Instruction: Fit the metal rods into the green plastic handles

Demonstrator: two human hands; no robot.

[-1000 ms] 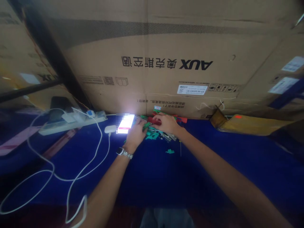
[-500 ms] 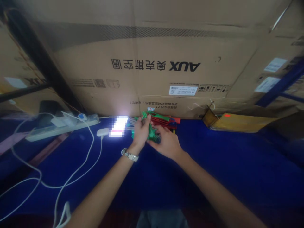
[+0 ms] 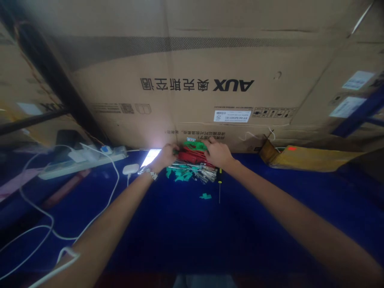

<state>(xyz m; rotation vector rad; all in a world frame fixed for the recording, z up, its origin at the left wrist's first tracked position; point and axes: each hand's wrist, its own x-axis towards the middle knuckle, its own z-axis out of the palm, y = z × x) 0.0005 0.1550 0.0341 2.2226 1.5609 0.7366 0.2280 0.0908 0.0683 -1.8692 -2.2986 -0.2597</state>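
On the blue table, a pile lies between my two hands. Green pieces (image 3: 193,145) form its far side, with long red pieces (image 3: 193,156) in front. Nearer me are thin metal parts (image 3: 207,174) and teal pieces (image 3: 181,175). My left hand (image 3: 166,156), with a silver watch at its wrist, curls its fingers at the pile's left end; what they grip is hidden. My right hand (image 3: 219,153) has bent fingers over the right end of the green pieces. A loose teal piece (image 3: 205,196) and a thin rod with a yellow end (image 3: 220,192) lie closer to me.
A lit phone (image 3: 149,158) and a white charger (image 3: 131,169) are by my left wrist. White cables run from a power strip (image 3: 84,162) at left. A large cardboard box (image 3: 192,60) stands behind the table; a yellow package (image 3: 318,159) lies at right.
The green clump that was between both hands now rests at the pile's far side. My hands have moved apart to its ends, uncovering the metal parts and teal pieces.
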